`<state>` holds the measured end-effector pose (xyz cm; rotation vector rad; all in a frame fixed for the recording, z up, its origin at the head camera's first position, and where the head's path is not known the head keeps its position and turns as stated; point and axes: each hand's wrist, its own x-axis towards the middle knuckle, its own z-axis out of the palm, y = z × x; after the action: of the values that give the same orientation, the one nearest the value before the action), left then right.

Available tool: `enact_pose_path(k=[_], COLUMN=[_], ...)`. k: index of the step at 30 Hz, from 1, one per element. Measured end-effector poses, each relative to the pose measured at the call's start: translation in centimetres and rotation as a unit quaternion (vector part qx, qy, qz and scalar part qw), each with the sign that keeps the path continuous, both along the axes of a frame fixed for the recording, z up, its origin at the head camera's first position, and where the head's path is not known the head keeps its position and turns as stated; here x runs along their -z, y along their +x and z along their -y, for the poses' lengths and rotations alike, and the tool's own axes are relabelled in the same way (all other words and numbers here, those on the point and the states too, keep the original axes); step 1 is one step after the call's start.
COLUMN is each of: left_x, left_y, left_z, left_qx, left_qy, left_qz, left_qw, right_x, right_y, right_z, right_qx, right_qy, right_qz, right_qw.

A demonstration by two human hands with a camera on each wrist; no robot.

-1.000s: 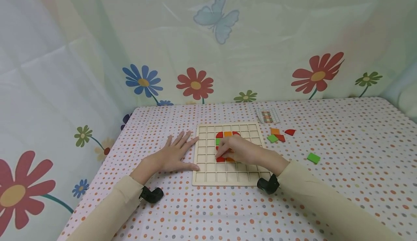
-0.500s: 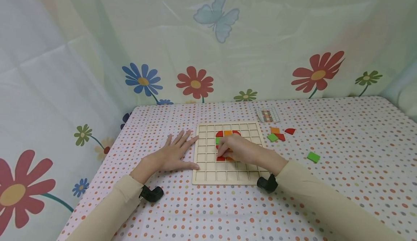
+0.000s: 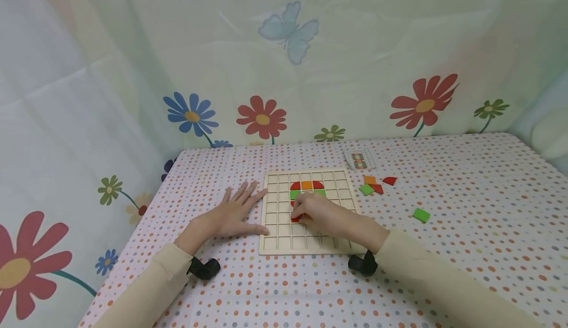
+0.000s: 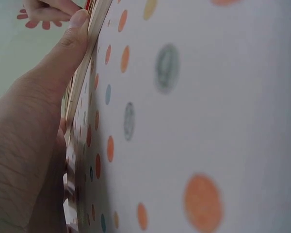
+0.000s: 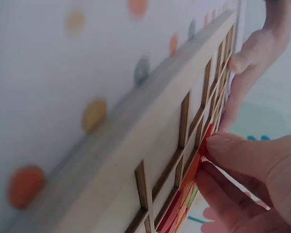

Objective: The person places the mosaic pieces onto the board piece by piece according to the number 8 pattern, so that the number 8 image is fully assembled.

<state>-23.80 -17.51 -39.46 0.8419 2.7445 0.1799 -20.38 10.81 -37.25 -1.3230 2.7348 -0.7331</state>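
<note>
A wooden grid board (image 3: pixel 271 244) lies on the dotted cloth. Red quarter-round tiles (image 3: pixel 296 186), an orange square tile (image 3: pixel 306 185) and green tiles (image 3: pixel 296 195) fill some middle cells. My right hand (image 3: pixel 326 215) is over the lower part of this pattern. Its thumb and fingertips pinch a red tile (image 5: pixel 203 145) at the pattern's near left corner; the hand covers most of that tile and its neighbours. My left hand (image 3: pixel 230 214) lies with fingers spread at the board's left side, its thumb tip (image 4: pixel 79 18) and forefinger touching the edge.
Right of the board lie an orange tile (image 3: pixel 370 180), a green tile (image 3: pixel 366 189), a red tile (image 3: pixel 377 189) and a red quarter-round (image 3: pixel 390 181). Another green tile (image 3: pixel 421 214) sits farther right. Behind them is a pattern card (image 3: pixel 360 160). A flowered curtain (image 3: pixel 355 71) hangs behind the table.
My right hand has shifted slightly toward the near side over the board, uncovering a green tile at the pattern's right. My left hand stays in place. The head view has shifted a little.
</note>
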Motion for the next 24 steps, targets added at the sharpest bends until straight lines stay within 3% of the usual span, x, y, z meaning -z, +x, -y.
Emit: enact_pose_path(k=[6, 10, 15, 17, 21, 24], left_x=[0.0, 0.0, 0.1, 0.1, 0.1, 0.1], left_y=[0.1, 0.1, -0.1, -0.2, -0.1, 0.1], left_z=[0.0, 0.0, -0.2, -0.2, 0.0, 0.1], left_qx=[-0.004, -0.003, -0.001, -0.001, -0.004, -0.004], left_qy=[0.005, 0.003, -0.005, -0.006, -0.009, 0.003], left_qz=[0.001, 0.002, -0.001, -0.004, -0.006, -0.003], left_qw=[1.0, 1.0, 1.0, 1.0, 0.9999, 1.0], right_x=[-0.5, -1.8, -3.8, -3.9, -3.0, -1.9], right_y=[1.5, 2.6, 2.6, 2.4, 2.1, 2.2], right_z=[-1.4, -4.5, -11.8, -15.0, -19.5, -21.0], right_qx=[0.018, 0.091, 0.234, 0.269, 0.297, 0.298], right_qy=[0.001, 0.016, 0.035, 0.043, 0.065, 0.071], right_qz=[0.023, 0.03, 0.047, 0.066, 0.116, 0.124], right_qw=[0.9996, 0.9953, 0.9705, 0.9599, 0.9456, 0.9438])
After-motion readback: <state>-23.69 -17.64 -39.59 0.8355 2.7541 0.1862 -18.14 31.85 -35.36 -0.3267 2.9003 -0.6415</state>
